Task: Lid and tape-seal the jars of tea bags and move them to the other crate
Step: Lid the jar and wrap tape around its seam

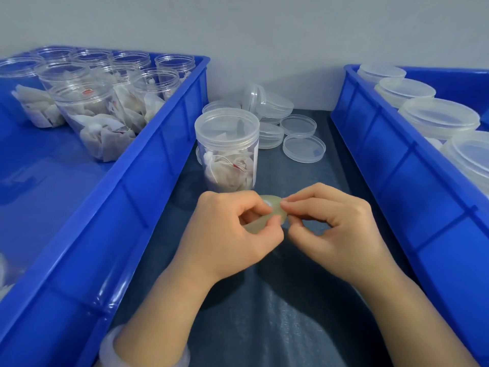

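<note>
Both hands: left hand (227, 234) grips tape roll (275, 207); right hand (336, 229) pinches its edge, probably the free end.
Jar: lidded jar (227, 149) upright on mat (264, 313), just beyond hands, nearer left.
Next: tape travels forward to lid seam.

A single head-worn camera looks forward and down, close over the counter (304, 300), facing the back wall (264, 35); blue crates (148, 197) flank the counter.

Just before the lidded jar (227, 148), our left hand (227, 231) grips the tape roll (267, 213); our right hand (330, 223) pinches its edge.
</note>
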Available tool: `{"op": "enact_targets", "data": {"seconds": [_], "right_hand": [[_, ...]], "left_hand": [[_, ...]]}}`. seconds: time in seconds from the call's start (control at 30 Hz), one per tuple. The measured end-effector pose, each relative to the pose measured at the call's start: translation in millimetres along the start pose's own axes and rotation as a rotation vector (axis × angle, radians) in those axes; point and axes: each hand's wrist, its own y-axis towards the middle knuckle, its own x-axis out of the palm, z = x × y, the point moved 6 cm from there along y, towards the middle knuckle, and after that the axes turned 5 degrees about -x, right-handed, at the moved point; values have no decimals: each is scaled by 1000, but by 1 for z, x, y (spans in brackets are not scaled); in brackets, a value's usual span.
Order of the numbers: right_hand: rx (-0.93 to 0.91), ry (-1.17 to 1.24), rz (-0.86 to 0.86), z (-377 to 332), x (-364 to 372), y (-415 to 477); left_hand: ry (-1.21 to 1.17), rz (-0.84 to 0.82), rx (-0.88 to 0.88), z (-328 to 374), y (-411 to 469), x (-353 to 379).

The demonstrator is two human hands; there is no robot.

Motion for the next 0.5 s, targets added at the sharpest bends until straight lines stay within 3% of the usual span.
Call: {"op": "enact_targets", "data": {"seconds": [0.13,0.33,0.5], "right_hand": [[-106,16,-57,-8,6,0],[-231,24,13,-18,3,0],[-112,133,-34,-13,4,3]], "left_hand": [[-75,-57,-34,-4,4,-4],[-197,-156,-52,-7,4,-8],[-208,-180,-87,-10,4,-6]]}}
